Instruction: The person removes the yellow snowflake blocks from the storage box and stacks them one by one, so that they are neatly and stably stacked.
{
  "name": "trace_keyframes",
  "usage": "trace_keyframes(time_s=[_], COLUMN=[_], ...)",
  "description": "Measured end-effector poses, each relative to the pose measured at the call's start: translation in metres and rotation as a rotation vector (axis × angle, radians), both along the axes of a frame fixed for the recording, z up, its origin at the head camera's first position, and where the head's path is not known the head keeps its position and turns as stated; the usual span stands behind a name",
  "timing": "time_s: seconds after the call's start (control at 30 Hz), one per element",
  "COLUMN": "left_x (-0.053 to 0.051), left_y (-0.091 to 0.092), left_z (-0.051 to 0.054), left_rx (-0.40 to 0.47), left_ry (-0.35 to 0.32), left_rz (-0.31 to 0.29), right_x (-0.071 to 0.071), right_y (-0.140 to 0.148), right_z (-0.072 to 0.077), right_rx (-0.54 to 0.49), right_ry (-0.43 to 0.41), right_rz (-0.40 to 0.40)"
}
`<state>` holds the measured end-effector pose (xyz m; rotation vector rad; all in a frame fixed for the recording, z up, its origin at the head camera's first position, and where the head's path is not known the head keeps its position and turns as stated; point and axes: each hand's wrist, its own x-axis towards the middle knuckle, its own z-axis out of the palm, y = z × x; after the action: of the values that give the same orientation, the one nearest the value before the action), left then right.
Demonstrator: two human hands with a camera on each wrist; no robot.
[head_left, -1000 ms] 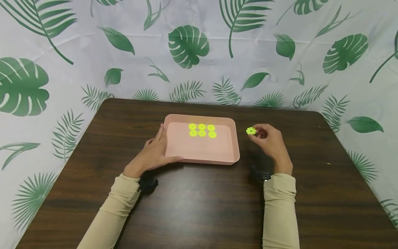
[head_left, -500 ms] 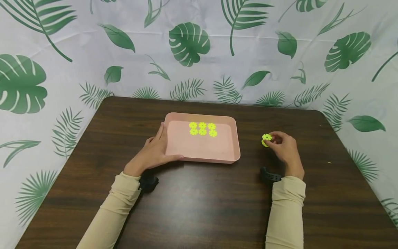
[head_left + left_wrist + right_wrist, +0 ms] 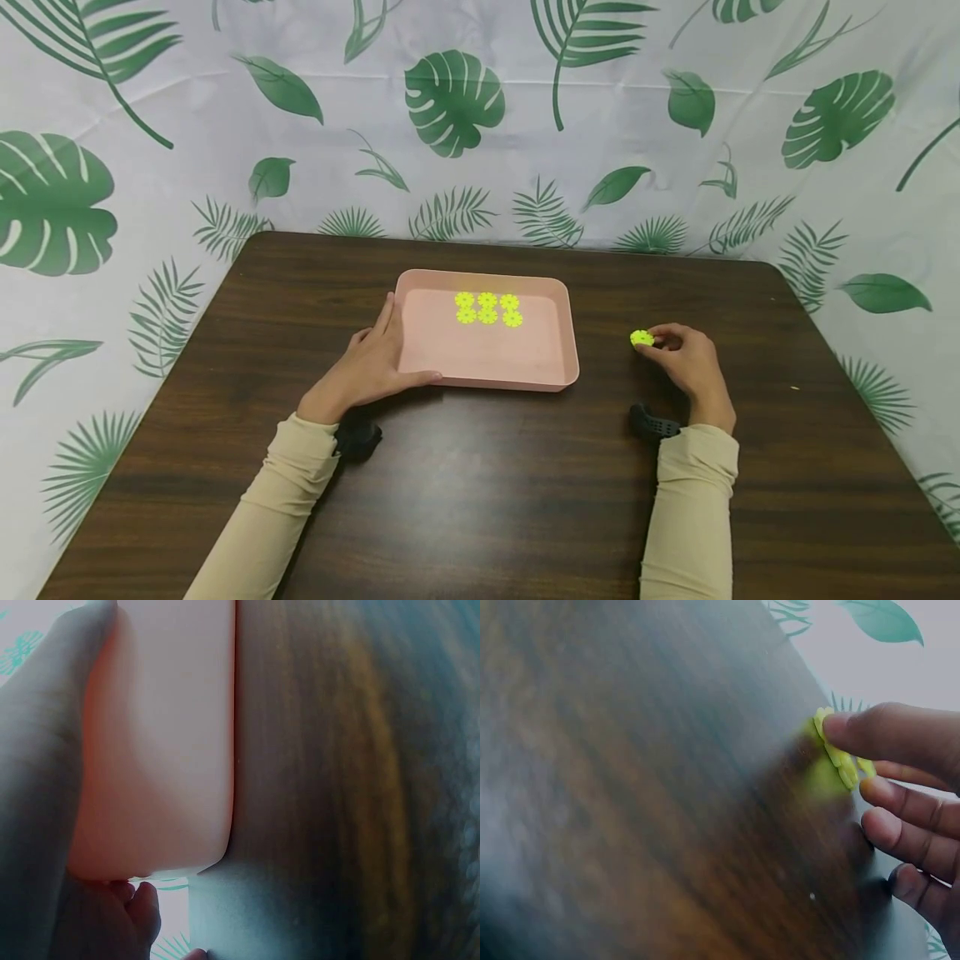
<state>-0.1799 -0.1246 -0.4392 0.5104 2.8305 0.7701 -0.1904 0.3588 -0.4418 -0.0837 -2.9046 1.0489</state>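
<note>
A pink tray [image 3: 480,352] lies on the table, with several yellow-green flower-shaped discs [image 3: 487,316] set in two rows toward its far side. My left hand [image 3: 369,360] rests against the tray's near left corner, fingers straight along the left side and thumb along the front. The left wrist view shows the tray's outer wall [image 3: 172,735] close beside the thumb. Right of the tray, my right hand [image 3: 688,360] pinches a flower-shaped disc [image 3: 832,750] between thumb and fingers, low over the table. A second yellow-green piece [image 3: 867,766] shows behind it, mostly hidden.
The dark wood table [image 3: 495,492] ends at a leaf-printed cloth backdrop [image 3: 450,108]. A tiny pale speck [image 3: 794,387] lies on the table at the right. Black bands [image 3: 652,423] sit at both wrists.
My right hand has moved right and toward me with the disc, away from the tray. A second disc visible beneath it half a second ago is now covered. The left hand stays put.
</note>
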Motion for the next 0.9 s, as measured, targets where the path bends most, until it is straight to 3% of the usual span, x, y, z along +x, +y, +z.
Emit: trace_keyframes(time_s=[0.23,0.53,0.9], left_x=[0.0001,0.0009,-0.0004], left_y=[0.0004,0.0008,0.0003], left_z=[0.001,0.0022,0.0006], left_rx=[-0.001,-0.01,-0.008], left_ry=[-0.007,-0.005,-0.004], left_rz=[0.002,-0.001,0.001], right_x=[-0.0024,-0.0049,-0.0053], right_y=[-0.0019,-0.0088,-0.009], right_z=[-0.0011,0.0027,0.0033], right_rx=[0.02,0.066,0.076], right_ry=[0.001,-0.034,-0.047], right_rz=[0.019,0.119,0.119])
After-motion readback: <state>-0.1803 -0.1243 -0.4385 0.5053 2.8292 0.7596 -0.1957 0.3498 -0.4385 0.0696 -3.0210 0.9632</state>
